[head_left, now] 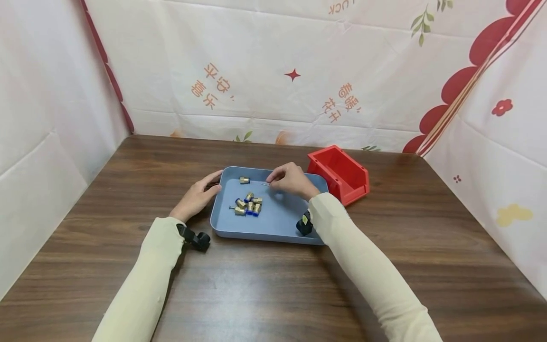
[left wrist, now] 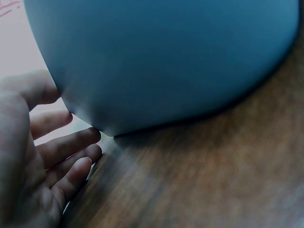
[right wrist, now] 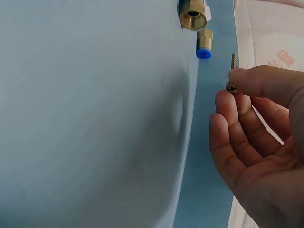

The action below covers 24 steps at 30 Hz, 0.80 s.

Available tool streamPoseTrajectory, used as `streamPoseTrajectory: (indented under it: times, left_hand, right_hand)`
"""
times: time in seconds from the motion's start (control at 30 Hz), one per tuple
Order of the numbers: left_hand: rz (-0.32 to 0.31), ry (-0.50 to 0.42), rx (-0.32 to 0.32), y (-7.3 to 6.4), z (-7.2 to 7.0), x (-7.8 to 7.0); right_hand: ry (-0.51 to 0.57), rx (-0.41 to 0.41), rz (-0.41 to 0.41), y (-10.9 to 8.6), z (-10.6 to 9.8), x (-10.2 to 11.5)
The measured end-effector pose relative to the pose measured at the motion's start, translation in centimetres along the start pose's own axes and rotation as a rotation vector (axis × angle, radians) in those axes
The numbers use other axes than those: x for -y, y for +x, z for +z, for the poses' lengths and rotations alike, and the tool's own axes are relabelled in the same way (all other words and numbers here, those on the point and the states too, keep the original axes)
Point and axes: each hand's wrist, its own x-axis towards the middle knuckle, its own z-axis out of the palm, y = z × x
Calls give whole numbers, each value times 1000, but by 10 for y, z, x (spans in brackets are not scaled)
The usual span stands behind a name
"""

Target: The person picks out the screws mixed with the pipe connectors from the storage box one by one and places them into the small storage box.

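A blue-grey tray (head_left: 282, 223) lies on the table. At its left wall my left hand (head_left: 195, 197) touches the outside with extended fingers; the left wrist view shows those fingertips right against the tray edge. Over the tray's far side my right hand (head_left: 292, 180) pinches a small threaded screw (right wrist: 234, 61) between thumb and fingers, its cross-slotted head toward the camera. A lone brass fitting (head_left: 244, 180) with a blue collar lies at the far left inside the tray. Several more brass fittings (head_left: 257, 201) sit heaped left of the middle, with a dark screw (head_left: 232, 207) beside them.
A red open-front bin (head_left: 342, 171) stands against the tray's far right corner. Around both runs the brown wooden tabletop (head_left: 248, 285). A printed white cloth (head_left: 265, 61) hangs behind the table and along both sides.
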Motion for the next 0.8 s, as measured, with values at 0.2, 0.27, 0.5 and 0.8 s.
streamPoseTrajectory:
  times: [0.2,0.27,0.5,0.8]
  left_hand:
    - [1,-1,2,1,0,0]
    - [1,1,2,1,0,-1]
    - [4,10,1,0,0,-2]
    - [4,9,2,0,-1,-2]
  right_hand:
    - [-3,-16,3,-5,-10,-6]
    - [-1,-27,5,-7,-14,-7]
    - [-35,-81,21,-13,-29,-11]
    - [-38,-136,25,-21,-52,-16]
